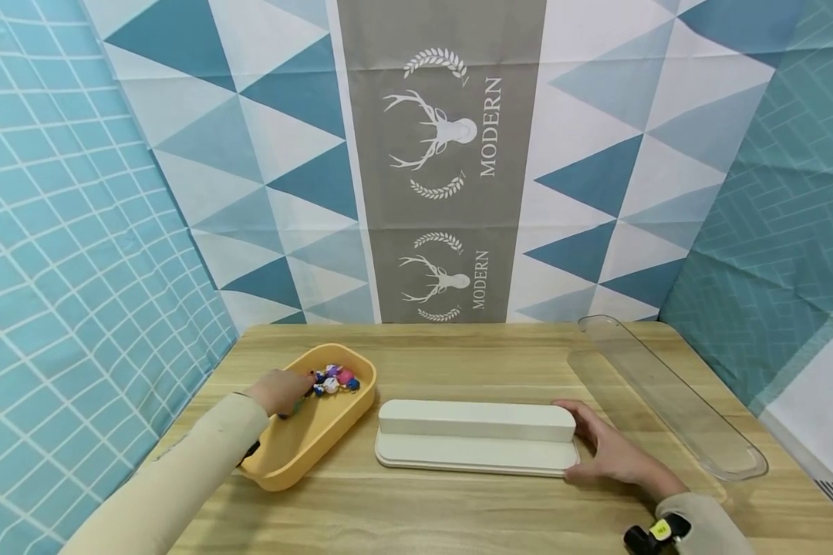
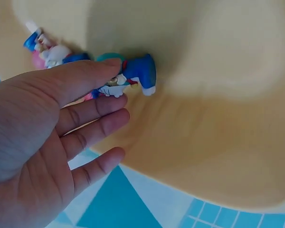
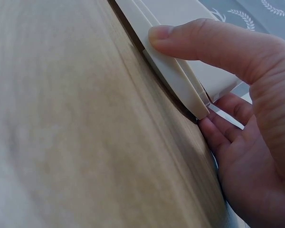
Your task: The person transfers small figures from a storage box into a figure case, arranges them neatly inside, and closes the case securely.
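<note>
In the left wrist view my left hand (image 2: 42, 123) pinches a small blue-and-white figurine (image 2: 143, 71) between thumb and fingers, over the inside of a yellow tray (image 1: 329, 439). Other figurines (image 1: 333, 379), in pink, white, blue and purple, lie in a cluster at the tray's far end, just beyond the left fingers. To the right of the tray sits a long white stepped display base (image 1: 472, 451) with a raised back. My right hand (image 1: 607, 451) grips its right end. The right wrist view has the thumb on the upper edge and the other fingers around the end.
A long clear plastic cover (image 1: 673, 401) lies open on the right side of the wooden table (image 1: 458, 516). Patterned cloth (image 1: 437, 154) hangs behind the table, with tiled-pattern cloth (image 1: 76, 231) along the left.
</note>
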A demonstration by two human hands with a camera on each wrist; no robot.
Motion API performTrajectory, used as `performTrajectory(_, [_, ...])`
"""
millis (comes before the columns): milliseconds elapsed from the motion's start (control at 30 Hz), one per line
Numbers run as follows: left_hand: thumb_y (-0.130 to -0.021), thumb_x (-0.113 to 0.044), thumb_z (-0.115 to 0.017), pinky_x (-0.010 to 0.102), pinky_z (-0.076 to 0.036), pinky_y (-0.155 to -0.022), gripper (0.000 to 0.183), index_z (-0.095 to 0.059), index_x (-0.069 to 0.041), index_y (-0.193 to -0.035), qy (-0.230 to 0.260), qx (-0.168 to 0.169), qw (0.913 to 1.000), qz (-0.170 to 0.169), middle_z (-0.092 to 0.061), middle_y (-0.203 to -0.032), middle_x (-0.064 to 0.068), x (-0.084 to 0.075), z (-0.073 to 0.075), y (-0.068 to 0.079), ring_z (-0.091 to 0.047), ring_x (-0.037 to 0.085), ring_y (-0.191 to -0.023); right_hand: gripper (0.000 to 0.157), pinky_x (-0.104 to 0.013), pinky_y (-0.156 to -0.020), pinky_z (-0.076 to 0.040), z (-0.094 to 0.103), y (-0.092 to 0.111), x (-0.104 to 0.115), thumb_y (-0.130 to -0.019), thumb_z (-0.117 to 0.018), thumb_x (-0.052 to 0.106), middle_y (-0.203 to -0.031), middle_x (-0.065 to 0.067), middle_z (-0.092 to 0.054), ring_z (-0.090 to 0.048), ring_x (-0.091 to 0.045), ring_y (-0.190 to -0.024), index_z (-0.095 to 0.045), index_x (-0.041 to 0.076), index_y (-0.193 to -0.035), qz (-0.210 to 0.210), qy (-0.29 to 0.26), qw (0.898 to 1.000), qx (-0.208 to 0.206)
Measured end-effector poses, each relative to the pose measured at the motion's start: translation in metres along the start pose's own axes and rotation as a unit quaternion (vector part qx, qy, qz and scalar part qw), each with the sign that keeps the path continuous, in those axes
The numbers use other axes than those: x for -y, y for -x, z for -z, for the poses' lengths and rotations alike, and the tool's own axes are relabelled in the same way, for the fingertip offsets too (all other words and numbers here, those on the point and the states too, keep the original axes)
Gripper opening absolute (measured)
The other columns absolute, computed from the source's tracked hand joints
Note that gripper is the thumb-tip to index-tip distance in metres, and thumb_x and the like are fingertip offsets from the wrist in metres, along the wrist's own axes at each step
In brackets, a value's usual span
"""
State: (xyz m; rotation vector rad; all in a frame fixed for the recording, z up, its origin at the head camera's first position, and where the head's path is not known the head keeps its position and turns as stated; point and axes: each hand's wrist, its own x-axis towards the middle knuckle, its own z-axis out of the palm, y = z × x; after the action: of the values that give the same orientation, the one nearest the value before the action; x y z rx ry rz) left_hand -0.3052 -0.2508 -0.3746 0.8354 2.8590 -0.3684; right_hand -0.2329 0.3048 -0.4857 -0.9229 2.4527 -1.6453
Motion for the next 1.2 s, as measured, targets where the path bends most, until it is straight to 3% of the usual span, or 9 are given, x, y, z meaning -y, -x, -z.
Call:
performTrajectory(133, [-0.079, 0.011, -0.073, 0.041, -0.054, -0.071, 0.031, -0.061, -0.006, -0.101, 0.06, -0.001, 0.9982, -0.006, -0.063, -0.087, 0.007, 0.007, 0.009, 0.004, -0.059, 0.023, -0.076, 0.096, -0.014, -0.098, -0.035, 0.0, -0.001, 0.0, -0.071, -0.088, 0.004, -0.135, -0.019, -0.047, -0.051, -0.007, -0.118, -0.03, -0.004, -0.148, 0.001, -0.002, 1.0, 0.003])
performTrajectory(300, [-0.084, 0.004, -0.074, 0.044, -0.055, -0.082, 0.037, -0.063, -0.002, -0.119, 0.13, 0.003, 0.9915, -0.006, -0.068, -0.107, 0.014, 0.013, 0.023, 0.008, -0.064, 0.03, -0.095, 0.095, -0.014, -0.098, -0.035, 0.001, -0.001, -0.001, -0.071, -0.087, 0.003, -0.135, -0.02, -0.048, -0.051, -0.007, -0.118, -0.03, -0.004, -0.148, 0.002, -0.006, 1.0, 0.005])
performTrajectory(467, [-0.088, -0.002, -0.072, 0.042, -0.053, -0.083, 0.037, -0.061, 0.002, -0.124, 0.165, -0.026, 0.9847, -0.049, -0.064, -0.119, 0.02, 0.015, 0.034, 0.01, -0.061, 0.024, -0.09, 0.095, -0.015, -0.097, -0.036, 0.001, 0.0, -0.001, -0.072, -0.087, 0.003, -0.134, -0.02, -0.047, -0.051, -0.007, -0.117, -0.03, -0.004, -0.148, 0.002, -0.009, 1.0, 0.007])
performTrajectory(533, [-0.09, -0.004, -0.071, 0.039, -0.052, -0.08, 0.038, -0.06, 0.003, -0.126, 0.166, -0.038, 0.9829, -0.071, -0.064, -0.118, 0.018, 0.016, 0.037, 0.01, -0.057, 0.019, -0.084, 0.095, -0.015, -0.097, -0.037, 0.001, 0.0, -0.001, -0.072, -0.087, 0.003, -0.135, -0.021, -0.047, -0.051, -0.008, -0.117, -0.03, -0.005, -0.148, 0.001, -0.01, 1.0, 0.007])
performTrajectory(700, [-0.094, -0.009, -0.066, 0.035, -0.047, -0.074, 0.037, -0.059, 0.002, -0.129, 0.215, -0.052, 0.9719, -0.08, -0.061, -0.101, 0.007, 0.015, 0.045, 0.011, -0.051, 0.015, -0.083, 0.095, -0.015, -0.096, -0.037, 0.0, 0.0, 0.001, -0.072, -0.086, 0.002, -0.135, -0.021, -0.046, -0.052, -0.008, -0.117, -0.03, -0.004, -0.148, -0.001, -0.015, 1.0, 0.007])
performTrajectory(867, [-0.095, -0.012, -0.065, 0.04, -0.051, -0.082, 0.035, -0.056, 0.002, -0.127, 0.278, -0.078, 0.9541, -0.081, -0.062, -0.106, 0.007, 0.014, 0.05, 0.011, -0.059, 0.023, -0.095, 0.095, -0.015, -0.097, -0.036, -0.001, 0.0, 0.001, -0.071, -0.086, 0.001, -0.135, -0.021, -0.045, -0.052, -0.008, -0.117, -0.03, -0.004, -0.148, 0.0, -0.015, 1.0, 0.006])
performTrajectory(1200, [-0.096, -0.021, -0.068, 0.043, -0.052, -0.087, 0.036, -0.055, -0.003, -0.125, 0.34, -0.117, 0.9301, -0.077, -0.065, -0.107, 0.005, 0.011, 0.05, 0.01, -0.062, 0.028, -0.103, 0.094, -0.017, -0.095, -0.039, 0.0, 0.001, 0.003, -0.073, -0.086, 0.003, -0.135, -0.021, -0.043, -0.052, -0.008, -0.115, -0.03, -0.003, -0.149, -0.006, 0.001, 1.0, 0.006])
